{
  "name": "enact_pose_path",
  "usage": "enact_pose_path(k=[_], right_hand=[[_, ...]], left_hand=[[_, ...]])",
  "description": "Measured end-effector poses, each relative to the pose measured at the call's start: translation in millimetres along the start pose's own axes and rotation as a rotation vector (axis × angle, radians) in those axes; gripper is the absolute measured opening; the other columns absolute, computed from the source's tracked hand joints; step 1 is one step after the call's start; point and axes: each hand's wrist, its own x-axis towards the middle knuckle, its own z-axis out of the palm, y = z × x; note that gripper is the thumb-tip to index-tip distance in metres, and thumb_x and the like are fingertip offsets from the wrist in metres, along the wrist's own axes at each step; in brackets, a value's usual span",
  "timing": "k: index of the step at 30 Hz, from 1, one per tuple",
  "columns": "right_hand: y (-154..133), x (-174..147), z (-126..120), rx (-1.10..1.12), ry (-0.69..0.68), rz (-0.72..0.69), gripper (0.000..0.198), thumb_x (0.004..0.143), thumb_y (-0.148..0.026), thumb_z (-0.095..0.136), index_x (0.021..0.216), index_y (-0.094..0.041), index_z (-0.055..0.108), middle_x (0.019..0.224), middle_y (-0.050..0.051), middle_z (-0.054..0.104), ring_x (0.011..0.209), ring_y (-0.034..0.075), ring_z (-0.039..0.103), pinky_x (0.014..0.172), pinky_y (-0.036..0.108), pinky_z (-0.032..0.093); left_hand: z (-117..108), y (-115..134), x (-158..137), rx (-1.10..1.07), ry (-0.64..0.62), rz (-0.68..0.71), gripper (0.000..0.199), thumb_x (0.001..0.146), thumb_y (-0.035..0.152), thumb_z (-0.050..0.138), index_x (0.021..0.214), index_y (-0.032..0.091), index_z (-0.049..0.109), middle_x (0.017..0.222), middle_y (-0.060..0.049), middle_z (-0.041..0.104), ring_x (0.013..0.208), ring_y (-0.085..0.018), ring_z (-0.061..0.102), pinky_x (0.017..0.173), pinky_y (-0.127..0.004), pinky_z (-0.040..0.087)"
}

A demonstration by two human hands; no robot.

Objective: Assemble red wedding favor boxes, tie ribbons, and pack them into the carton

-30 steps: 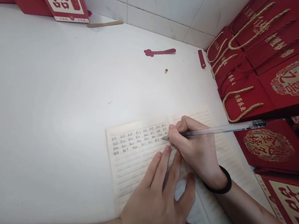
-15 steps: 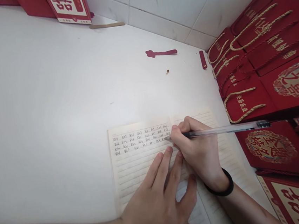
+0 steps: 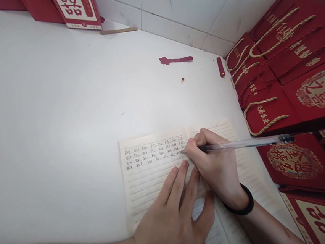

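Note:
An open lined notebook (image 3: 145, 179) lies on the white table, with rows of handwritten numbers across the top of its left page. My right hand (image 3: 217, 166), a black band (image 3: 243, 202) round its wrist, is closed on a clear pen with a black grip (image 3: 247, 143). The pen's tip touches the page at the end of the fourth row of numbers. Below the writing, my left hand (image 3: 174, 213) rests flat on the page with its fingers spread. Part of the notebook's lower half is hidden under both hands.
Red gift bags (image 3: 264, 100) with rope handles crowd the right side. Another red bag (image 3: 79, 11) stands at the back left near a brown stick (image 3: 118, 30). A dark red flower-ended strip (image 3: 176, 60), a small red tube (image 3: 221, 67) and a tiny gold piece (image 3: 183, 80) lie before the tiled wall.
The pen tip has moved slightly right, and the last number in the fourth row shows more strokes. The whole view has shifted a little. My left hand stays on the page.

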Motion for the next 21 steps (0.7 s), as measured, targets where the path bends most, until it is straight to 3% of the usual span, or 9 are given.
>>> enact_pose_path(k=[6, 9, 13, 17, 19, 21], right_hand=[[0, 0, -1, 0.053, 0.003, 0.036, 0.031, 0.073, -0.016, 0.05, 0.053, -0.017, 0.026, 0.048, -0.006, 0.029, 0.045, 0.006, 0.029, 0.041, 0.016, 0.029], [6, 5, -3, 0.246, 0.059, 0.173, 0.032, 0.072, -0.018, 0.053, 0.053, -0.018, 0.027, 0.044, -0.006, 0.034, 0.041, 0.006, 0.033, 0.039, 0.016, 0.031], [20, 18, -12, 0.478, 0.197, 0.367, 0.039, 0.076, -0.039, 0.063, 0.061, -0.018, 0.033, 0.048, -0.005, 0.044, 0.037, 0.007, 0.037, 0.031, 0.013, 0.026], [32, 32, -18, 0.491, 0.251, 0.332, 0.043, 0.069, -0.056, 0.069, 0.074, -0.018, 0.049, 0.047, -0.005, 0.046, 0.034, 0.006, 0.033, 0.029, 0.012, 0.022], [34, 36, -18, 0.497, 0.229, 0.324, 0.051, 0.067, -0.064, 0.066, 0.086, -0.018, 0.055, 0.048, -0.003, 0.048, 0.034, 0.007, 0.034, 0.029, 0.013, 0.021], [36, 37, -16, 0.507, 0.188, 0.329, 0.062, 0.064, -0.072, 0.062, 0.092, -0.017, 0.058, 0.049, -0.001, 0.05, 0.032, 0.008, 0.032, 0.028, 0.015, 0.019]], left_hand=[[0, -1, -1, 0.013, -0.013, 0.009, 0.063, 0.081, 0.054, 0.048, 0.13, 0.014, 0.046, 0.134, -0.018, 0.048, 0.128, -0.037, 0.037, 0.106, -0.05, 0.021], [1, -2, -1, 0.051, 0.012, 0.025, 0.063, 0.081, 0.057, 0.047, 0.127, 0.013, 0.048, 0.133, -0.02, 0.048, 0.126, -0.039, 0.039, 0.104, -0.052, 0.024], [10, -5, -2, 0.197, 0.141, 0.05, 0.052, 0.082, 0.047, 0.052, 0.122, 0.014, 0.048, 0.123, -0.022, 0.056, 0.117, -0.039, 0.049, 0.099, -0.053, 0.031], [40, -11, -8, 0.397, 0.42, 0.056, 0.037, 0.084, 0.034, 0.054, 0.116, 0.017, 0.051, 0.113, -0.017, 0.063, 0.109, -0.034, 0.057, 0.103, -0.053, 0.028], [63, -14, -9, 0.469, 0.419, 0.064, 0.036, 0.084, 0.035, 0.053, 0.119, 0.022, 0.051, 0.117, -0.012, 0.063, 0.107, -0.03, 0.059, 0.103, -0.049, 0.035], [85, -18, -2, 0.501, 0.306, -0.017, 0.041, 0.087, 0.036, 0.047, 0.124, 0.02, 0.051, 0.117, -0.013, 0.063, 0.105, -0.027, 0.061, 0.093, -0.039, 0.048]])
